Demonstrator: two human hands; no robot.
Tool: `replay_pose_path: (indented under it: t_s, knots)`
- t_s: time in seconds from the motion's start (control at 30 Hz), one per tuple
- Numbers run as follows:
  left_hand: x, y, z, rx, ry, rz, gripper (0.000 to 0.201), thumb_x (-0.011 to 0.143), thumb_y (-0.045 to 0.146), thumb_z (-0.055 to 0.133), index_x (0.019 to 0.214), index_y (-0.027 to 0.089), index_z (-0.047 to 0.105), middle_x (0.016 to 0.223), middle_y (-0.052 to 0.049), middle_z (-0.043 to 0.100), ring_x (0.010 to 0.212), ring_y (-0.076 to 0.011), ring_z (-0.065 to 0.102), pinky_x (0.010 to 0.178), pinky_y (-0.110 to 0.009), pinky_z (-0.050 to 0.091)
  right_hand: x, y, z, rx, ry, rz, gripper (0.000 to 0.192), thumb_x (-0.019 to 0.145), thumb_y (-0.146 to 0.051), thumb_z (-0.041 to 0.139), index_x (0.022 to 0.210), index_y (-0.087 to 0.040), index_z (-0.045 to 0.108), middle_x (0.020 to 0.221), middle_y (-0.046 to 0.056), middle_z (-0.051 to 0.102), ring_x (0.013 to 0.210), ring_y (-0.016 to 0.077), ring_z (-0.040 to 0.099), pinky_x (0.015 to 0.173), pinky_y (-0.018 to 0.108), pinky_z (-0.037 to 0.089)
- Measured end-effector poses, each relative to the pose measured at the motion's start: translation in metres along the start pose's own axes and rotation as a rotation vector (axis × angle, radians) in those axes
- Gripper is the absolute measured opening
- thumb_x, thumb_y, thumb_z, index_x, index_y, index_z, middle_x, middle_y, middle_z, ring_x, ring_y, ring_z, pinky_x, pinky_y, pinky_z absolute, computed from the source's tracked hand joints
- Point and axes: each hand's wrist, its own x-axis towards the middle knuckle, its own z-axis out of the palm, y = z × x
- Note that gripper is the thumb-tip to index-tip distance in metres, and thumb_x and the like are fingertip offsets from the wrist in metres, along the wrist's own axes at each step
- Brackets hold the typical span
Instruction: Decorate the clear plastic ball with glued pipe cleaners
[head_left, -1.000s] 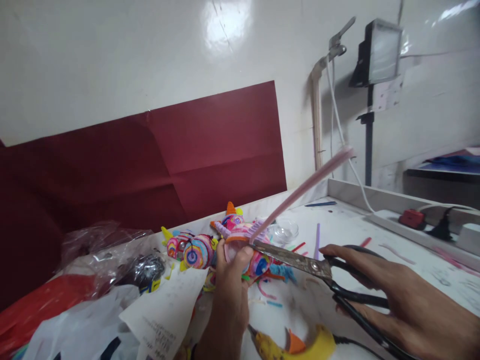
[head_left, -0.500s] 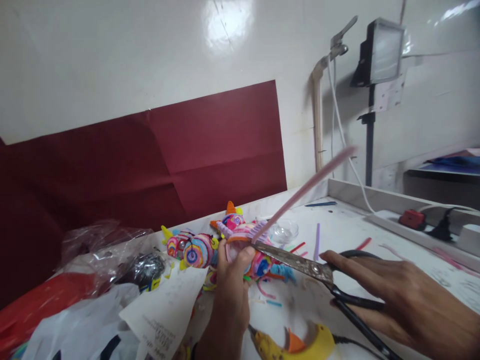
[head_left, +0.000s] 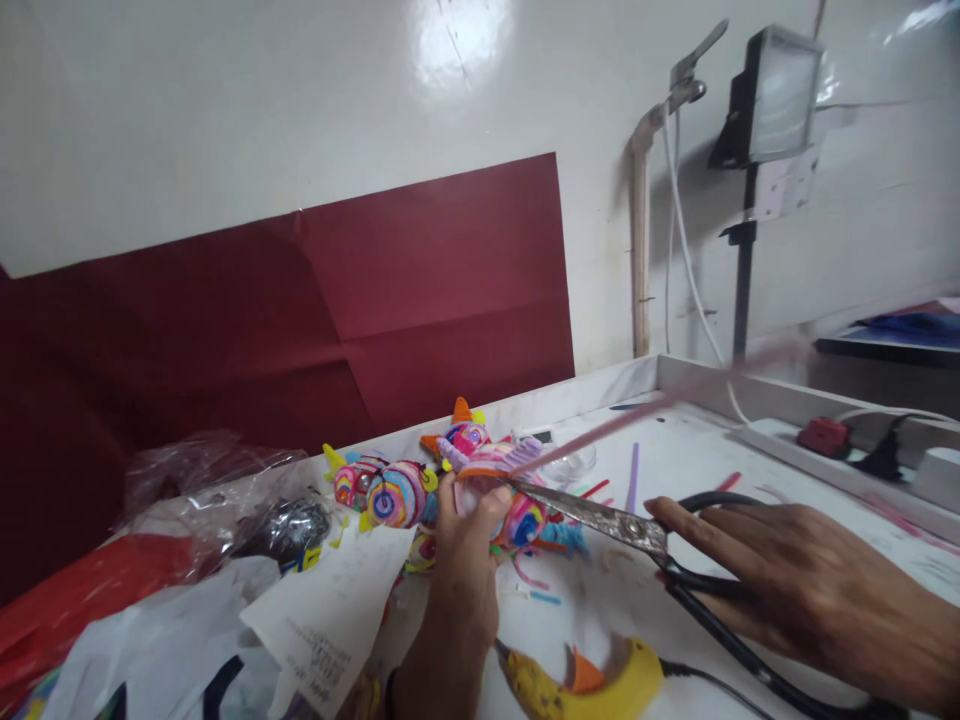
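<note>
My left hand (head_left: 469,555) is closed on a fuzzy craft piece (head_left: 480,470) in pink, lilac and orange, made of pipe cleaners. My fingers and thumb cover part of it. From its upper right side a long pink pipe cleaner (head_left: 637,408) sticks out, its far end blurred. In my right hand (head_left: 802,575) is a pair of black-handled scissors (head_left: 600,517) with stained blades. Their tips lie against the craft piece at the base of the pink strand. Behind and beside my left hand are several colourful coiled pipe-cleaner figures (head_left: 397,493).
A yellow glue gun (head_left: 622,690) with a black cord lies at the front. Plastic bags (head_left: 172,620) and a printed paper slip (head_left: 330,610) are at left. Pipe-cleaner scraps and a clear dish (head_left: 574,463) lie behind. A power strip (head_left: 772,440) runs along the right edge.
The long pink pipe cleaner has swung down and to the right. The scissors' lower handle has shifted right and lies farther from the upper one. My left hand stays nearly in place.
</note>
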Motion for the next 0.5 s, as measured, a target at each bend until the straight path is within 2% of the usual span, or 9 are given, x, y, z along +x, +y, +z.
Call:
replay_pose_path:
  t_s: [0.07, 0.17, 0.27, 0.37, 0.5]
  knots:
    - [-0.001, 0.000, 0.000, -0.006, -0.008, 0.007, 0.063, 0.069, 0.028, 0.077, 0.127, 0.027, 0.053, 0.102, -0.009, 0.070, 0.093, -0.0278, 0.071, 0.073, -0.036, 0.059, 0.002, 0.001, -0.001, -0.002, 0.002, -0.075, 0.041, 0.102, -0.027, 0.038, 0.140, -0.013, 0.043, 0.069, 0.005, 0.072, 0.051, 0.0209, 0.068, 0.046, 0.029, 0.053]
    - [-0.002, 0.000, 0.002, -0.013, -0.017, 0.045, 0.054, 0.070, 0.030, 0.077, 0.120, 0.026, 0.057, 0.104, -0.012, 0.071, 0.096, -0.0294, 0.071, 0.071, -0.036, 0.059, -0.001, 0.001, 0.001, 0.021, 0.007, -0.045, 0.048, 0.101, -0.030, 0.041, 0.146, -0.015, 0.038, 0.079, 0.008, 0.077, 0.057, 0.0233, 0.072, 0.050, 0.031, 0.056]
    - [-0.001, 0.001, 0.002, -0.009, -0.023, 0.037, 0.056, 0.070, 0.028, 0.076, 0.122, 0.027, 0.056, 0.104, -0.011, 0.071, 0.095, -0.0296, 0.071, 0.073, -0.038, 0.060, -0.009, -0.001, 0.006, 0.062, -0.003, 0.006, 0.054, 0.101, -0.038, 0.042, 0.150, -0.016, 0.034, 0.085, 0.012, 0.078, 0.061, 0.0258, 0.074, 0.052, 0.032, 0.057]
    - [0.000, 0.003, 0.001, 0.001, -0.039, 0.004, 0.061, 0.070, 0.026, 0.074, 0.128, 0.028, 0.052, 0.105, -0.008, 0.071, 0.094, -0.0275, 0.071, 0.075, -0.038, 0.059, -0.014, -0.005, 0.006, 0.170, -0.011, 0.092, 0.056, 0.100, -0.041, 0.043, 0.151, -0.022, 0.033, 0.087, 0.010, 0.078, 0.064, 0.0260, 0.074, 0.053, 0.032, 0.056]
    - [0.003, 0.003, -0.001, 0.003, -0.042, -0.009, 0.064, 0.069, 0.025, 0.075, 0.128, 0.030, 0.051, 0.111, -0.004, 0.070, 0.094, -0.0226, 0.070, 0.078, -0.034, 0.059, -0.018, -0.011, -0.002, 0.280, -0.033, 0.278, 0.046, 0.096, -0.037, 0.049, 0.141, -0.035, 0.045, 0.084, 0.003, 0.078, 0.057, 0.0215, 0.071, 0.048, 0.027, 0.051]
